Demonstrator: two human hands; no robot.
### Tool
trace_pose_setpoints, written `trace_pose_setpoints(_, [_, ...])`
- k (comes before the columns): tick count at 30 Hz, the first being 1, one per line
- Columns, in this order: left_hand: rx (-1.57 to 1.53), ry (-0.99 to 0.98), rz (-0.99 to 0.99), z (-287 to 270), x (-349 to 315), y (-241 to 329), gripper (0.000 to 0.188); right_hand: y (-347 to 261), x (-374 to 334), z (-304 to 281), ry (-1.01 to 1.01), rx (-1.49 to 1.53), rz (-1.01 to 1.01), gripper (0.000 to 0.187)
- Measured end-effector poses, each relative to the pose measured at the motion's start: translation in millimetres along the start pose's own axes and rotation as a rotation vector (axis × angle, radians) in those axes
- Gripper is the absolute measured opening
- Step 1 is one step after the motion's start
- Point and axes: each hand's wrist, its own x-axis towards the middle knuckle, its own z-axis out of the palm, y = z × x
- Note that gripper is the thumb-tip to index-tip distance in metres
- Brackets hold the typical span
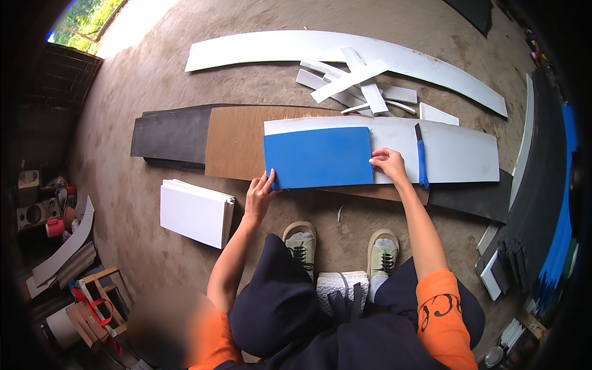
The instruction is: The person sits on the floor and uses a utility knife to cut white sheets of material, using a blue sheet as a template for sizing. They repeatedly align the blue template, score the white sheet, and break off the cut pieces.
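Note:
A rectangular blue sheet (317,157) lies over the left part of a long white foam board (462,151), a strip of white showing above it. My left hand (260,194) grips the sheet's lower left corner, index finger along the edge and thumb at the bottom. At the right edge, my right hand (388,164) pinches the sheet between thumb and fingers. Just right of that hand, a knife (422,161) with a dark blade and blue-wrapped handle rests on the white board. A brown board (237,139) and dark sheets (169,132) lie beneath.
White offcut strips (364,83) are heaped beyond the boards, near a long curved white sheet (277,46). A stack of white rectangular sheets (194,211) sits on the floor at left. Black sheets (536,154) line the right side; a wooden stool (102,299) stands lower left.

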Motion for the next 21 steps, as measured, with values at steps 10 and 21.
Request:
trace_pose_setpoints(10, [0.103,-0.204,0.029,-10,1,0,0.068,-7,2,8,0.036,-0.123,-0.012,0.020])
trace_pose_setpoints(21, [0.055,-0.441,0.382,13,95,99,0.103,-7,2,3,0.020,-0.079,0.020,0.019])
